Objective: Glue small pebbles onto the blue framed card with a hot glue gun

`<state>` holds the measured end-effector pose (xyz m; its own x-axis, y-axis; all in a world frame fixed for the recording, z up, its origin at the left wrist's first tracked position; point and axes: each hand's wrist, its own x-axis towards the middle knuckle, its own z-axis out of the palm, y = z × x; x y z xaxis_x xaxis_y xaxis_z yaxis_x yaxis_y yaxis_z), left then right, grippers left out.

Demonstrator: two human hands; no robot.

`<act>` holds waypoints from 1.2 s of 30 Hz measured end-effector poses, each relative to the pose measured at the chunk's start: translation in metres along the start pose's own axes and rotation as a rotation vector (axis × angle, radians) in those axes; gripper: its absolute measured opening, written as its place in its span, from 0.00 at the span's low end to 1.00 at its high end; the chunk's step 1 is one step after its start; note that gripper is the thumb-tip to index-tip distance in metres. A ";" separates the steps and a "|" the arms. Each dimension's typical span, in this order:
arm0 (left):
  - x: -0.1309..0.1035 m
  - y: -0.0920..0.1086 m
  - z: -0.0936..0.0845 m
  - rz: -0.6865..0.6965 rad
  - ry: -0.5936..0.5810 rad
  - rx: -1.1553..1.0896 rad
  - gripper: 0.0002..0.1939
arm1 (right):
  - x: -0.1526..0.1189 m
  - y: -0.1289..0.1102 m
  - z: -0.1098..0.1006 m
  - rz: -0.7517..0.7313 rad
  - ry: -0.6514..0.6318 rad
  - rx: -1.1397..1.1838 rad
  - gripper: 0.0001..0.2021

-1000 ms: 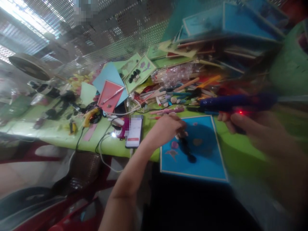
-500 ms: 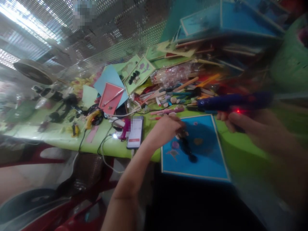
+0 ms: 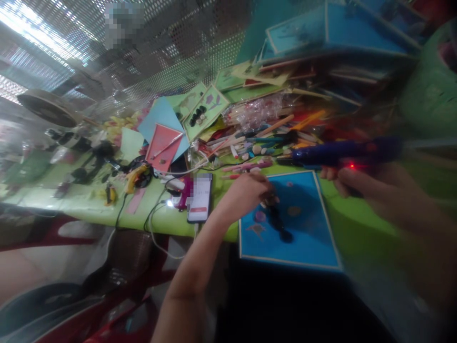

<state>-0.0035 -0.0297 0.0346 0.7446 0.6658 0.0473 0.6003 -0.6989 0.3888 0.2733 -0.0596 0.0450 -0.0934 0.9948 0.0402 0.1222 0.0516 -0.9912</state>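
Note:
A blue board with a pale border (image 3: 314, 243) lies at the front of the green table, some small decorations on it. Dark round pieces (image 3: 280, 226), like black pebbles, run in a slanting row across it. At the row's upper end is my left hand (image 3: 250, 190), fingers closed and pressed down; what they pinch is mostly hidden. My right hand (image 3: 364, 186) grips a dark blue glue gun (image 3: 321, 151) with a lit red light. The gun's nozzle points left, above the board's far edge. A purple round piece (image 3: 260, 216) sits left of the dark row.
Left of the board lies a phone (image 3: 200, 197) with a cable. Pens, sticks and pebbles (image 3: 250, 145) crowd the table behind. Decorated cards (image 3: 207, 112) and a red card (image 3: 164, 147) lean farther back. A yellow-handled tool (image 3: 137, 176) is at left, with blue boards (image 3: 364, 28) stacked at upper right.
Almost nothing differs. Both hands, the glue gun and the board keep their places; the view has shifted very slightly.

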 end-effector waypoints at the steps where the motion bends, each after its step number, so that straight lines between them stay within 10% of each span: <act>1: -0.001 0.000 0.000 -0.006 0.001 0.003 0.09 | 0.000 0.000 0.000 0.001 -0.003 0.004 0.25; 36: -0.040 0.002 0.022 -0.048 0.139 0.146 0.20 | 0.001 0.005 -0.003 0.024 0.019 -0.011 0.26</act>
<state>-0.0260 -0.0633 0.0132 0.6730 0.7217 0.1622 0.6773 -0.6894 0.2569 0.2763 -0.0584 0.0405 -0.0712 0.9973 0.0195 0.1353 0.0290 -0.9904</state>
